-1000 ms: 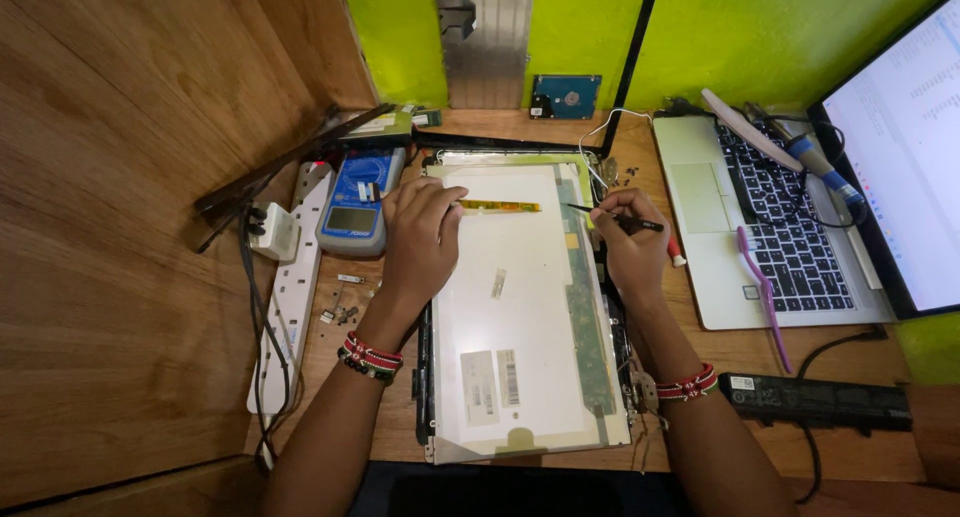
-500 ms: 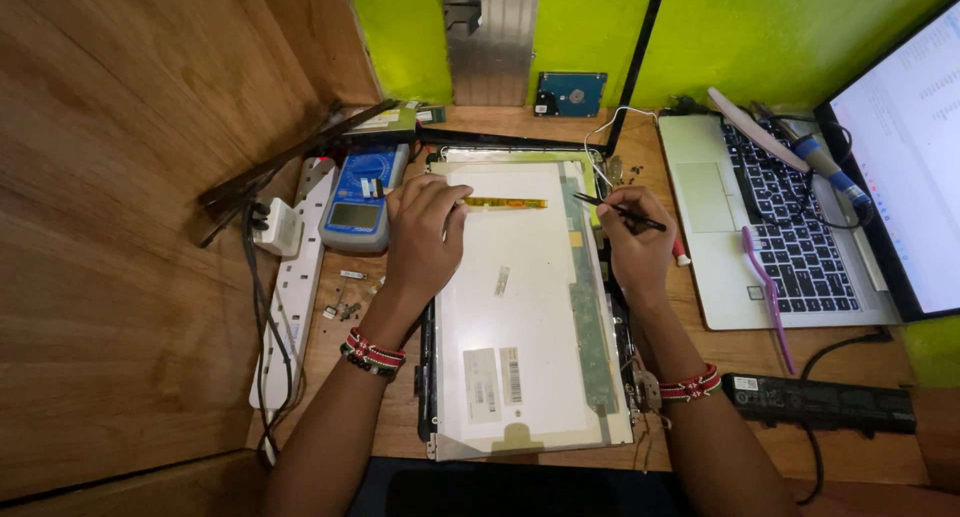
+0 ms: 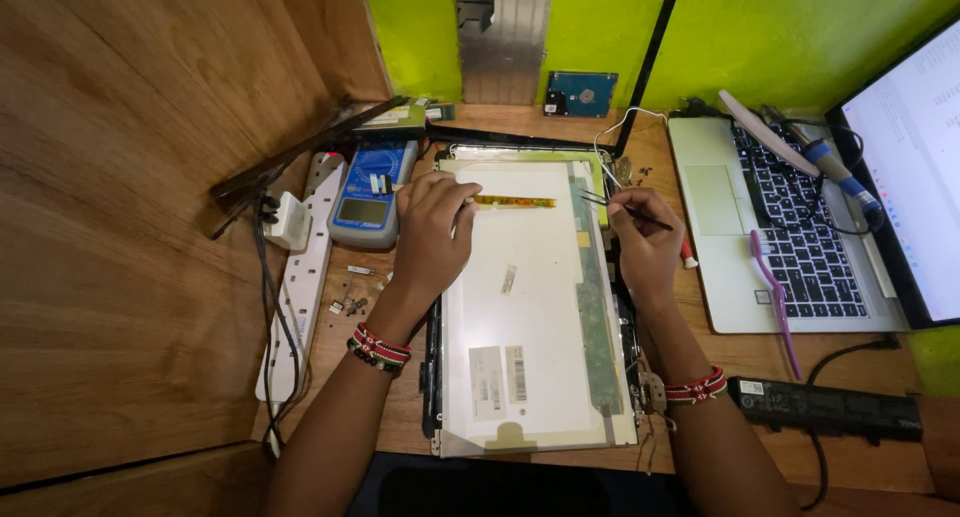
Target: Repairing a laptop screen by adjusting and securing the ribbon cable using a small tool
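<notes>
- Left hand (image 3: 432, 232): lying palm down on the far left part of the screen panel (image 3: 530, 307), fingers loosely curled, fingertips close to the yellow tape strip (image 3: 512, 201); closed on nothing, only pressing on the panel.
- Right hand (image 3: 645, 239): fingers pinched narrow around thin tweezers (image 3: 620, 207), tips pointing left and far, toward the panel's far right edge, just beside the green circuit strip (image 3: 592, 307).
- Beaded wristbands (image 3: 378, 347) on both wrists, red, white and dark.
- Screen panel: flat, pale back side up, in the middle of the wooden desk (image 3: 360, 377), lying in a dark laptop lid frame; stickers near its near edge.
- Left of the panel: blue multimeter (image 3: 368, 193), just beside the left hand; further left a white power strip (image 3: 300, 277) with a white plug; small screws (image 3: 352, 302) loose between strip and panel.
- Far side: hard drive (image 3: 580, 93) leaning on the green wall.
- Right: open silver laptop (image 3: 790, 227) with lit screen, purple toothbrush (image 3: 772, 297) across its near edge, a blue-handled tool (image 3: 835, 172) on the keyboard; black laptop battery (image 3: 825, 409) near the right forearm.
- Compared with half a second ago: both hands in almost the same spots, left still on the panel, right still pinching the tweezers; tweezer tips now slightly further from the panel's edge; panel unmoved; view shifted a little, laptop screen showing more.
</notes>
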